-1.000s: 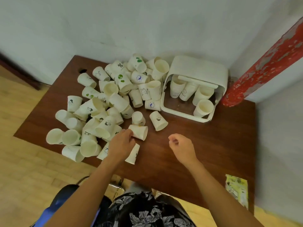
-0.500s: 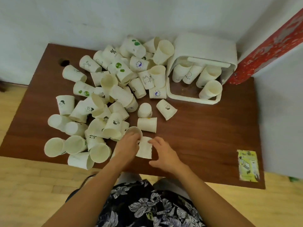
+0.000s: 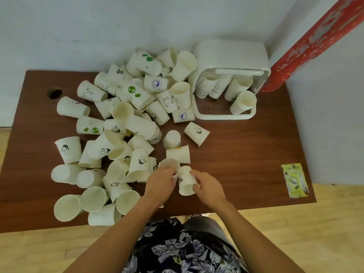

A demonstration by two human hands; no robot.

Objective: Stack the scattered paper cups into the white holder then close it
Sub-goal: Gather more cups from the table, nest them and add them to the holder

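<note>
Hands (image 3: 184,183) grip two cups (image 3: 186,182), contact between cups hidden.

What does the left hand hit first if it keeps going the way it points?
Likely the sideways paper cup just beyond the cup the left hand grips, then the upside-down cup; depth is unclear from one view.

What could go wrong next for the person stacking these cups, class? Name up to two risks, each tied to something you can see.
1. The left hand and right hand each grip a cup beside the loose heap of cups; a nudge could roll cups off the table's near edge, where several already lie close.
2. The white holder sits at the far corner, so reaching over the heap might scatter more.
</note>
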